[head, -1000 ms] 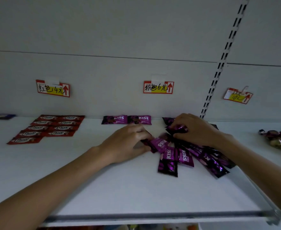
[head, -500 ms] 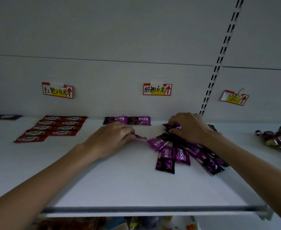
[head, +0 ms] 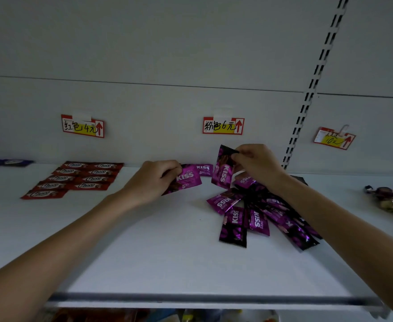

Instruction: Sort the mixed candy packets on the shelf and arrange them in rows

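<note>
1. The shelf [head: 144, 252] carries everything: sorted stock to your left, loose stock right of centre.
2. The red Choco packets [head: 79, 180] lie flat in a neat two-column block at the back left, below the red tag [head: 82, 126]. That group looks finished.
3. The purple Kiss pile [head: 260, 217] fans out, overlapping, under your right forearm. By my reckoning this is most of what is left.
4. Your left hand [head: 153, 182] pinches a flat Kiss packet [head: 187, 178] by its left end, low at the back of the shelf. I cannot tell whether it touches down.
5. Your right hand [head: 258, 166] pinches an upright Kiss packet [head: 224, 168] by its top corner, hanging above the pile.
6. The back-row packet [head: 203, 169] lies against the wall under the pink tag [head: 223, 125], partly hidden. The purple row is barely begun.
7. The foil-wrapped sweets [head: 390, 196] at the far right also look unsorted.
</note>
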